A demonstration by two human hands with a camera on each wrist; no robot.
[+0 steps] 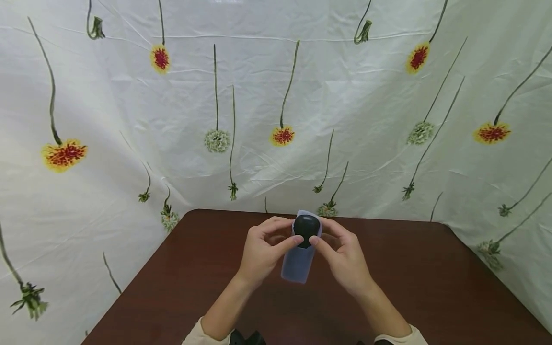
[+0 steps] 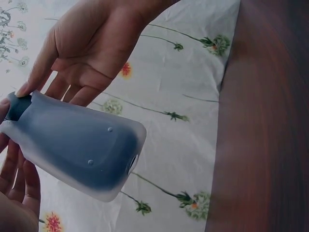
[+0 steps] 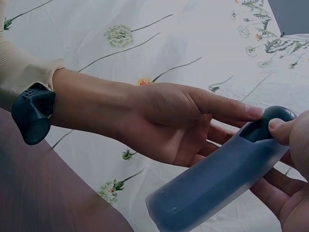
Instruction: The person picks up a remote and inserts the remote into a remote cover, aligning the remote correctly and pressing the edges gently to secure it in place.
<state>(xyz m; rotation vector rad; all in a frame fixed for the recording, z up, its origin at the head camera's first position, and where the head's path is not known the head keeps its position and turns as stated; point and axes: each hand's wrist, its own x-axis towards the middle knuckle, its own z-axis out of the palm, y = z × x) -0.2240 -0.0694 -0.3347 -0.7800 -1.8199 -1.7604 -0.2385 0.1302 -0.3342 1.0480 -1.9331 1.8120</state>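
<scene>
A frosted, bluish translucent sleeve surrounds a dark object with a rounded top, held up above the table. My left hand grips it from the left, thumb on the dark object and fingers behind the sleeve. From the other side my right hand pinches it the same way. Two small round bumps and a slot near the bottom of the sleeve show in the left wrist view. The dark top sticks out of the sleeve's open end in the right wrist view. The exact kind of object is unclear.
A dark reddish-brown table lies beneath both hands. Behind and around it hangs a white cloth printed with flowers and stems. A black device is strapped on the left wrist near the cream sleeve cuff.
</scene>
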